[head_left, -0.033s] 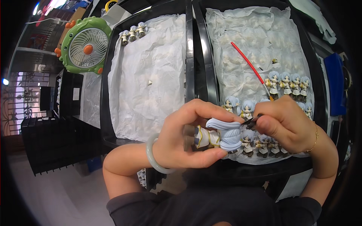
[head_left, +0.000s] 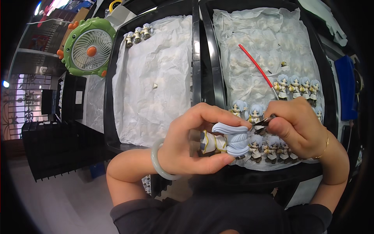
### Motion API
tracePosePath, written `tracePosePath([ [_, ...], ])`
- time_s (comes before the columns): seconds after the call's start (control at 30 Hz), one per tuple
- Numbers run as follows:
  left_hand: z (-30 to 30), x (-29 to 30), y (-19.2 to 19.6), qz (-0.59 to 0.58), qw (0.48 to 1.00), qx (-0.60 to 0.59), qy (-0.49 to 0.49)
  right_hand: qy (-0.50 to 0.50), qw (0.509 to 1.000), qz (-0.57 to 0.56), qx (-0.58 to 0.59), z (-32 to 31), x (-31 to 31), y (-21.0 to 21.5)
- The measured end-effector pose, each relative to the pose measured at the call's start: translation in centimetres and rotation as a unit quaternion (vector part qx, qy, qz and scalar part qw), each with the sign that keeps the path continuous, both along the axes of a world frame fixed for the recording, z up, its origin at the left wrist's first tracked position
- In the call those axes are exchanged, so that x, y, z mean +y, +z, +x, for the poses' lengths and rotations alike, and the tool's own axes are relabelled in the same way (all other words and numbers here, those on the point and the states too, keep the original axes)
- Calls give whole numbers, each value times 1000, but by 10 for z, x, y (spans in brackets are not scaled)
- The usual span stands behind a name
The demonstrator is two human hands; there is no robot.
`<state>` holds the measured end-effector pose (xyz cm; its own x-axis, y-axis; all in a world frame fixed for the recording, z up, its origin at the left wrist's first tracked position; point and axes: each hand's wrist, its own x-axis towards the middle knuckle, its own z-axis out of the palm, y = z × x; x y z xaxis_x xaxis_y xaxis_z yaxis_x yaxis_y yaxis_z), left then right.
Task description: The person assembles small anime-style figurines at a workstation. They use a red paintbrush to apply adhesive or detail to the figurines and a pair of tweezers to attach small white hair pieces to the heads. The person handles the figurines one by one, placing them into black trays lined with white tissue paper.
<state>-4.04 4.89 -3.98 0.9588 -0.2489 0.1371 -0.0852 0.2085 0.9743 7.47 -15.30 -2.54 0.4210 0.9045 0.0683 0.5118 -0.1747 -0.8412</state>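
In my left hand [head_left: 187, 140] is a small figurine [head_left: 237, 142] lying on its side, its pale blue hair toward the right and its white, gold-edged clothing toward my palm. Thumb and fingers press it from both sides. My right hand [head_left: 298, 126] pinches a small dark pointed metal tool [head_left: 263, 121]. The tool's tip lies close to the head of the figurine and my left fingertips; whether it touches cannot be made out. Beneath and beyond both hands, several similar figurines [head_left: 256, 146] stand in rows on white paper, partly covered by my right hand.
A black tray [head_left: 210, 50] on the right holds crumpled white paper [head_left: 253, 23] and a red-handled brush [head_left: 255, 64]. The left black tray [head_left: 113, 101] has three figurines [head_left: 137, 34] at its far left corner. A green fan [head_left: 90, 46] stands beside it; a blue object [head_left: 346, 87] is at far right.
My right hand has shifted slightly, and the tool shows more of its length, a little farther from the figurine's head. My left hand and the figurine stay in place.
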Motion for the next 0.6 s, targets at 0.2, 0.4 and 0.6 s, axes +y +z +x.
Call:
tracePosePath([
  [0.2,-1,1,-1,7,1000,-12,6,-50,952,89,-288,-6,0,-9],
  [0.4,-2,1,-1,26,1000,-5,9,-41,953,77,-291,-9,1,-7],
  [0.6,-2,0,0,30,999,0,12,-43,953,67,-292,-10,1,-10],
])
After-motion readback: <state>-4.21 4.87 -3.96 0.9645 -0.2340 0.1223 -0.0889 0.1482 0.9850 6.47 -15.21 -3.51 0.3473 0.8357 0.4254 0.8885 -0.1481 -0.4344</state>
